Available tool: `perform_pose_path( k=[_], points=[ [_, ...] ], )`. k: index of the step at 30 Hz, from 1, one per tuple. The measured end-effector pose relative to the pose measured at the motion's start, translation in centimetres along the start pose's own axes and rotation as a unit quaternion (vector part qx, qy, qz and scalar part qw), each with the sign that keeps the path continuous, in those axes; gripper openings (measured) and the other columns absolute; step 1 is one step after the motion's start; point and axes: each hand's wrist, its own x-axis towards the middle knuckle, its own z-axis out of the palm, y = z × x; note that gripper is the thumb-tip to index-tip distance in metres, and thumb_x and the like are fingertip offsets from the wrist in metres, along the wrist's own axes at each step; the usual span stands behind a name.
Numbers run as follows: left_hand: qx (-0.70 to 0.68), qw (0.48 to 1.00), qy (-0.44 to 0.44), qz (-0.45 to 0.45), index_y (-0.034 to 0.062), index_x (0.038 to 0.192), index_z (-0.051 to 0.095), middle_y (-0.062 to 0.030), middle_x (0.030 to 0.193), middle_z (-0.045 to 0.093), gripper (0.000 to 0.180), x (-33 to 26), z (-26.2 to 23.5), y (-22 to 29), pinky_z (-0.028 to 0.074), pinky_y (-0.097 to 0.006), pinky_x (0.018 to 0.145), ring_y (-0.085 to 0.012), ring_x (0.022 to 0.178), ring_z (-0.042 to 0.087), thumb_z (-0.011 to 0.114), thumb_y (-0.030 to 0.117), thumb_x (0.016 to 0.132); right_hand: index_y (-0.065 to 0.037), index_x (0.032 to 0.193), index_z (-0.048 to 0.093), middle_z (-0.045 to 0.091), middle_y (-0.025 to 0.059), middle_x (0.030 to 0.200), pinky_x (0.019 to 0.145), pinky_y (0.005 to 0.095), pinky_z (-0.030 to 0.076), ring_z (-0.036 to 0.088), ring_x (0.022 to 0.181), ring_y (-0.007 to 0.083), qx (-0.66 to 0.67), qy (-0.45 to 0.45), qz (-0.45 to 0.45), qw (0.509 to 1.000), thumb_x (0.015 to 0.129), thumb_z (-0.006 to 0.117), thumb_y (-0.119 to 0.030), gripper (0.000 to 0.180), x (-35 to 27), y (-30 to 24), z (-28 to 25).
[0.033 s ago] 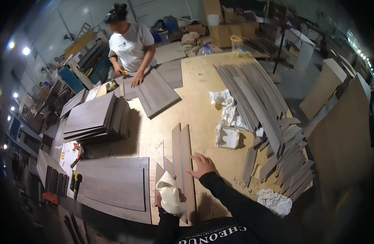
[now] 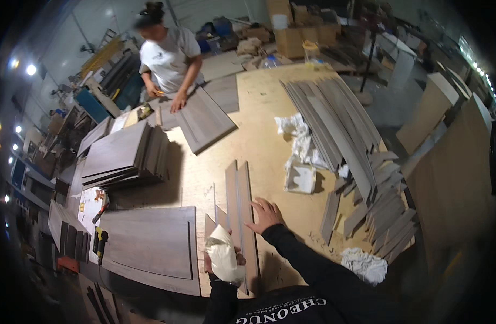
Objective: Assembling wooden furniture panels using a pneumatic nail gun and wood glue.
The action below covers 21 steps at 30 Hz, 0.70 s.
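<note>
My left hand [image 2: 208, 264] is closed around a cream-coloured soft bag [image 2: 222, 252], its shape like a filled piping bag; the bag hides part of the fingers. Under and beside it lie two long grey-brown wooden strips [image 2: 242, 186], side by side and pointing away from me. Shorter strips with slanted ends [image 2: 221, 217] show just left of them. My right hand [image 2: 265, 215] is open, its fingers spread, with the fingertips at the right edge of the right-hand strip. Whether they press on it I cannot tell.
A framed panel [image 2: 145, 243] lies at left beside a yellow-black power tool [image 2: 100, 241]. Behind it stands a panel stack [image 2: 115, 148]. At right are piled strips [image 2: 334, 124], a white tray [image 2: 300, 179] and crumpled cloth [image 2: 365, 265]. Across the table a person [image 2: 171, 59] handles a panel [image 2: 209, 120].
The whole view has shifted slightly, so things sit a little higher and further left. My hands keep nearly the same places at the strips.
</note>
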Motion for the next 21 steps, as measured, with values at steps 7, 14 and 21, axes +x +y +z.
perform_pose_path(
  k=[7, 14, 21],
  points=[
    [0.139, 0.974, 0.173, 0.055, 0.0091, 0.126, 0.03, -0.0187, 0.102, 0.052, 0.071, 2.9, -2.8, 3.9, 0.046, -0.041, 0.058, -0.0314, 0.065, 0.057, 0.036, 0.06, 0.077, -0.013, 0.117, 0.042, 0.036, 0.009, 0.126, 0.099, 0.0467, 0.014, 0.027, 0.12, 0.0261, -0.02, -0.026, -0.003, 0.999, 0.064, 0.061, -0.042, 0.063, 1.2, 0.1, 1.0],
    [0.288, 0.925, 0.24, 0.063, 0.0087, 0.12, 0.037, -0.0158, 0.105, 0.051, 0.065, 9.2, -4.8, 8.2, 0.049, -0.041, 0.053, -0.0308, 0.067, 0.058, 0.039, 0.057, 0.076, -0.013, 0.117, 0.043, 0.034, 0.0062, 0.127, 0.1, 0.0472, 0.012, 0.023, 0.122, 0.0242, 0.0, -0.048, 0.004, 0.999, 0.067, 0.058, -0.042, 0.059, 1.3, 0.9, 1.1],
    [0.434, 0.829, 0.348, 0.057, 0.0018, 0.111, 0.044, -0.0108, 0.093, 0.057, 0.049, 17.2, -5.6, 10.3, 0.049, -0.031, 0.062, -0.02, 0.072, 0.058, 0.047, 0.04, 0.08, -0.014, 0.114, 0.046, 0.039, 0.0067, 0.123, 0.099, 0.0473, 0.014, 0.026, 0.121, 0.0237, -0.003, -0.058, 0.036, 0.998, 0.065, 0.058, -0.042, 0.057, 1.3, 1.1, 0.9]
  ],
)
